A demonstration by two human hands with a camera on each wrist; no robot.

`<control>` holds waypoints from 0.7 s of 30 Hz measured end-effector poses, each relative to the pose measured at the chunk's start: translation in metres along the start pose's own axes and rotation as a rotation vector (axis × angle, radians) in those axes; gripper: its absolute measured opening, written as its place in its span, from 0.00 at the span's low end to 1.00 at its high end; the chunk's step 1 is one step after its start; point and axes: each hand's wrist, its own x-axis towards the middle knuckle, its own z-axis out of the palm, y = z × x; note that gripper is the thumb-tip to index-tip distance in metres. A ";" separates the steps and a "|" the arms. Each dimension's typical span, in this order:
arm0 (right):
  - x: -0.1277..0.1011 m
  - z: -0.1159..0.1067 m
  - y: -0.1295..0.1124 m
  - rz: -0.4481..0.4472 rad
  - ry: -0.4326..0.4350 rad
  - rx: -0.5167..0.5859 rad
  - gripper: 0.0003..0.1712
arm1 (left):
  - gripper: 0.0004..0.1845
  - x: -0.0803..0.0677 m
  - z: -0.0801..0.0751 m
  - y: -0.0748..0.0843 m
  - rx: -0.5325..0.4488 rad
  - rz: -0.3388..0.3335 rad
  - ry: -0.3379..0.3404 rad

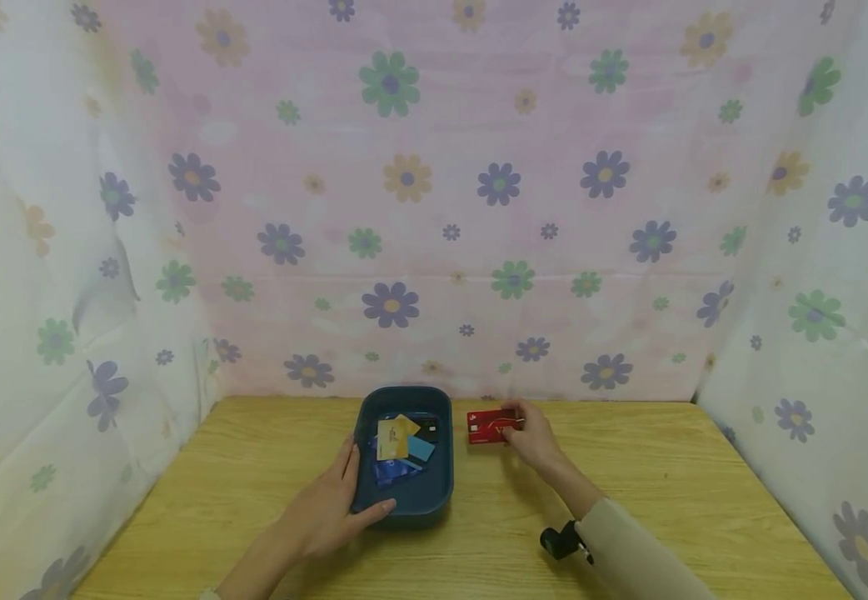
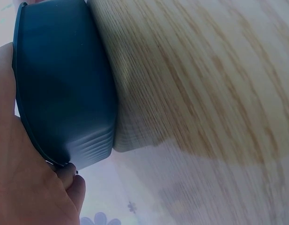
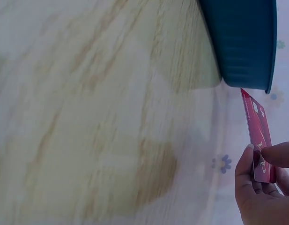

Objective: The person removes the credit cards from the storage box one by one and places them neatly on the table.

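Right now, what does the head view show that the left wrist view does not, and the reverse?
Only the head view: the right-hand grip pinching a red card, and several cards inside the dark blue container.
Only the left wrist view: ribs on the container's outer wall.
Both: the container, the left-hand grip on it, wooden table, flowered cloth.
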 end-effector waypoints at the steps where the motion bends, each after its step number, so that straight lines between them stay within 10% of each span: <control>1: 0.001 0.001 0.001 0.001 0.001 -0.007 0.23 | 0.63 0.000 0.000 0.000 0.002 -0.003 -0.002; 21: 0.022 0.020 0.010 0.023 0.008 -0.134 0.28 | 0.63 0.000 -0.002 0.003 0.004 0.001 -0.004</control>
